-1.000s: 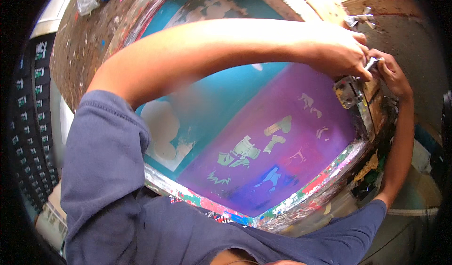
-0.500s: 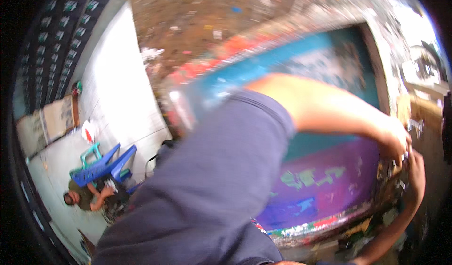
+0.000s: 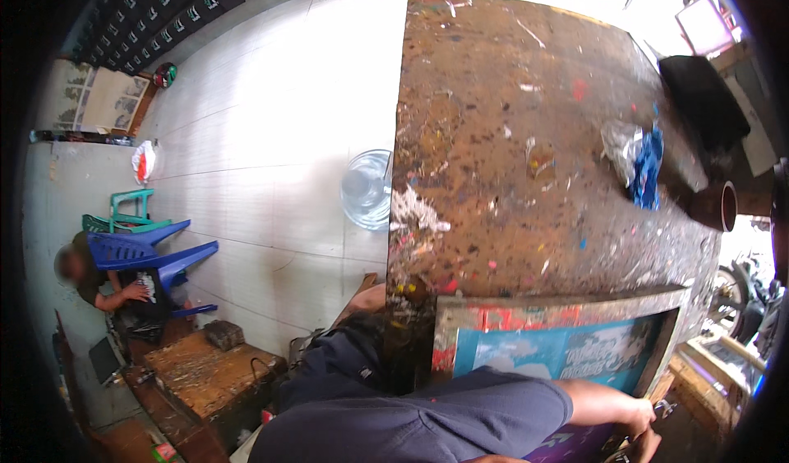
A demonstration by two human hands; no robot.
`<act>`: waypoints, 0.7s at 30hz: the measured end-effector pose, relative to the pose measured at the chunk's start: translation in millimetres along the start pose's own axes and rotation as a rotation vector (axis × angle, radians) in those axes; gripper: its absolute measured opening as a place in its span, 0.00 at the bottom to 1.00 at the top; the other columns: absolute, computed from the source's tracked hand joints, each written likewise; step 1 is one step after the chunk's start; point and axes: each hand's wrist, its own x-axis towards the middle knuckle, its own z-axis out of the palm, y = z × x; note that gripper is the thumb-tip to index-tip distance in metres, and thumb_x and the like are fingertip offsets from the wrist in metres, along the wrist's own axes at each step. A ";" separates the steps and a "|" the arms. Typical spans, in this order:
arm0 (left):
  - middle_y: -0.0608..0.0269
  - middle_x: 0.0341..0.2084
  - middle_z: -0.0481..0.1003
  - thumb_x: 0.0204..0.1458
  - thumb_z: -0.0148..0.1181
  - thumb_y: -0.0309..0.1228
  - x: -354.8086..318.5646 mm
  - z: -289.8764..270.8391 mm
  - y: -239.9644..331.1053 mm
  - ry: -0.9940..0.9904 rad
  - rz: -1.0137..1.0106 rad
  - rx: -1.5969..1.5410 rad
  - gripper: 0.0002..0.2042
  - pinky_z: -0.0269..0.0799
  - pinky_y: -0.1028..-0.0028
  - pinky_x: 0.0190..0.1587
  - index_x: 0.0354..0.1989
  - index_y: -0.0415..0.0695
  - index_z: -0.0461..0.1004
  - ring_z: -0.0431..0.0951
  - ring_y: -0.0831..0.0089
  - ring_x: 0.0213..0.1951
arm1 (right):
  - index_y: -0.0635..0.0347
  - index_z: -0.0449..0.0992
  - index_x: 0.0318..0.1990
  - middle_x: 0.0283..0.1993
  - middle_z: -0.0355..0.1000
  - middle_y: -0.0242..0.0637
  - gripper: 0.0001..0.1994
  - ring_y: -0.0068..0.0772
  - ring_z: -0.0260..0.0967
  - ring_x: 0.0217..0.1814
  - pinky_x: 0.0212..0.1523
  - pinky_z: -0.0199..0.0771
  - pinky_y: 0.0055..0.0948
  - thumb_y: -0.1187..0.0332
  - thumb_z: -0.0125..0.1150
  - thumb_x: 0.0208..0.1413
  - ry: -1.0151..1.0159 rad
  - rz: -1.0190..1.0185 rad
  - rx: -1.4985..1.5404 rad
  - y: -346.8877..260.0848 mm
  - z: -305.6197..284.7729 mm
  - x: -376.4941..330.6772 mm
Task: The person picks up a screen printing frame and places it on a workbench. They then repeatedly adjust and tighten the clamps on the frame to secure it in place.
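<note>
A wooden screen-printing frame (image 3: 559, 308), smeared with red and white paint, lies at the near edge of the table; teal mesh (image 3: 526, 352) shows inside it, and purple farther down. My left arm, in a dark grey sleeve, reaches across the frame. At its right end, my left hand (image 3: 634, 416) has its fingers closed by some metal hardware (image 3: 664, 410). Right below, close to the left fingertips, is my right hand (image 3: 647, 445), also with bent fingers. What the fingers hold is too small and covered to make out.
The worn table (image 3: 493, 134) is speckled with paint. On it lie a clear plastic bag (image 3: 622, 144), a blue crumpled cloth (image 3: 648, 169) and a brown cylinder (image 3: 723, 206). A water bottle (image 3: 366, 190) stands on the floor. A person (image 3: 115, 294) sits left by blue chairs (image 3: 140, 249).
My view has swung so that the table shows widely and the frame sits lower in the picture. Both hands stay together at the frame's right end.
</note>
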 end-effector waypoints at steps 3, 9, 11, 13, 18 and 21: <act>0.85 0.39 0.79 0.56 0.52 0.49 -3.4 -8.0 -0.9 0.017 -0.011 0.018 0.12 0.64 0.71 0.57 0.46 0.74 0.77 0.74 0.81 0.51 | 0.71 0.72 0.25 0.24 0.70 0.35 0.19 0.23 0.63 0.26 0.24 0.64 0.35 0.60 0.60 0.57 0.039 0.027 -0.032 -9.6 -0.3 -0.5; 0.85 0.39 0.79 0.55 0.53 0.48 5.7 -12.8 -2.7 0.051 -0.001 0.013 0.11 0.64 0.70 0.56 0.45 0.74 0.78 0.74 0.81 0.51 | 0.72 0.72 0.24 0.23 0.71 0.36 0.18 0.24 0.64 0.25 0.24 0.64 0.36 0.61 0.60 0.55 0.064 0.074 -0.096 -14.0 -6.1 -4.1; 0.86 0.39 0.79 0.55 0.53 0.47 9.2 -12.1 -4.9 0.044 0.019 0.026 0.11 0.64 0.69 0.56 0.44 0.74 0.78 0.74 0.82 0.50 | 0.72 0.71 0.24 0.23 0.71 0.37 0.18 0.25 0.65 0.25 0.24 0.65 0.37 0.62 0.61 0.54 0.083 0.101 -0.099 -15.1 -6.0 -3.5; 0.86 0.39 0.79 0.55 0.53 0.47 11.7 -10.8 -7.0 0.043 0.033 0.034 0.11 0.64 0.69 0.56 0.43 0.73 0.78 0.74 0.82 0.50 | 0.72 0.71 0.24 0.23 0.71 0.37 0.18 0.25 0.65 0.25 0.24 0.65 0.37 0.62 0.61 0.54 0.097 0.113 -0.101 -16.5 -5.0 -2.8; 0.86 0.39 0.79 0.54 0.54 0.46 15.5 -5.0 -5.2 0.033 0.059 0.044 0.10 0.64 0.68 0.56 0.42 0.73 0.79 0.74 0.83 0.49 | 0.73 0.71 0.23 0.23 0.72 0.39 0.18 0.26 0.66 0.25 0.24 0.65 0.38 0.63 0.61 0.52 0.116 0.137 -0.113 -17.3 -2.8 -5.0; 0.86 0.39 0.79 0.54 0.54 0.46 19.0 0.5 1.3 0.025 0.071 0.050 0.10 0.64 0.67 0.56 0.41 0.73 0.79 0.75 0.83 0.49 | 0.73 0.71 0.23 0.23 0.72 0.40 0.17 0.27 0.66 0.24 0.24 0.66 0.39 0.63 0.61 0.52 0.118 0.151 -0.117 -14.1 -2.3 -10.0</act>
